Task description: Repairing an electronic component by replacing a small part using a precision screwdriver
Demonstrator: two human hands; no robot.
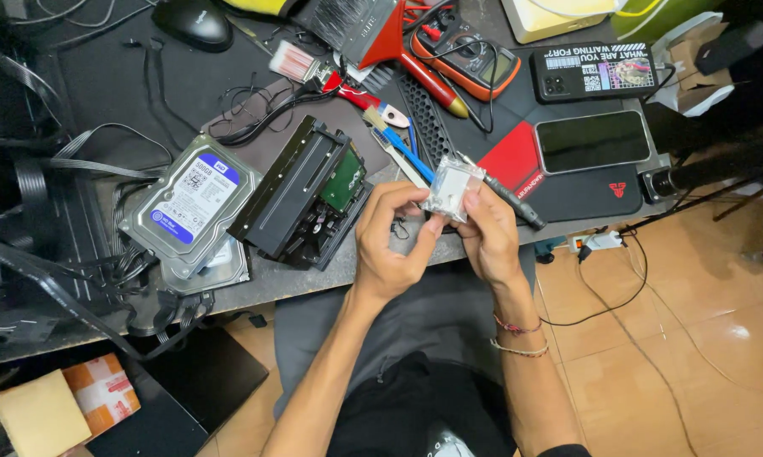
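though w/ fingers around, clear bag [452,188] betw. both hands [436,241]

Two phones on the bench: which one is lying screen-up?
The phone nearer the hands, on the red-and-black mat, shows its blank dark screen. The other phone, behind it, shows its printed back and camera.

even, moderately bright indoor light from overhead. soft short shadows under the hard drive [191,203] and drive cage [301,195]. far left edge and top right corner fall into deep shade, detail lost. glare patches on the tiled floor [703,288]; dim reflection on the phone screen [593,141]. centre sharp; small clear bag [453,188] slightly soft. wide-angle stretch at the edges.
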